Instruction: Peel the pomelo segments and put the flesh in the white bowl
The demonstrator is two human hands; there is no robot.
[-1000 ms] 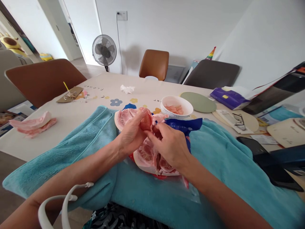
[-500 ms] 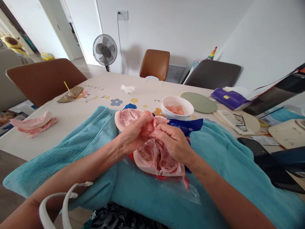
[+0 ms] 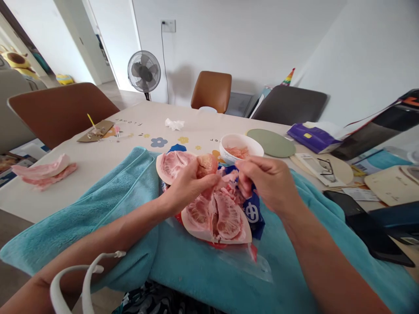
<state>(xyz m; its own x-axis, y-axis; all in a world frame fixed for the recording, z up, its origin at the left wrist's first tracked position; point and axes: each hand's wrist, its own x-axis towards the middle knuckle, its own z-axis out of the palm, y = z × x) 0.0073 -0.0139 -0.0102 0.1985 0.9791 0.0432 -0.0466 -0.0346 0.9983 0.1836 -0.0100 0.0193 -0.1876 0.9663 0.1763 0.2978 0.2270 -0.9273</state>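
My left hand (image 3: 185,185) grips a peeled pomelo segment (image 3: 207,165) between thumb and fingers. To its right, my right hand (image 3: 268,179) is closed in a pinch, apart from the segment; what the fingertips hold is hidden. Below both hands lies a large cut piece of pomelo (image 3: 229,218) with pink pulp and thick pale rind. Another pomelo piece (image 3: 173,165) sits beyond my left hand. Scraps of membrane lie between them. Under the fruit spreads a blue and red plastic bag (image 3: 253,213). A white bowl (image 3: 257,150) with pink pulp stands just behind my right hand.
A teal towel (image 3: 186,266) covers the near table edge. Pomelo peel (image 3: 42,172) lies at the left, a crumpled tissue (image 3: 174,124) farther back. On the right are a green mat (image 3: 271,143), a purple tissue pack (image 3: 310,137), glasses (image 3: 327,169) and a dark phone (image 3: 369,231).
My right hand has pulled away from the segment to the right and now stands apart from my left hand. My left hand still holds the segment.
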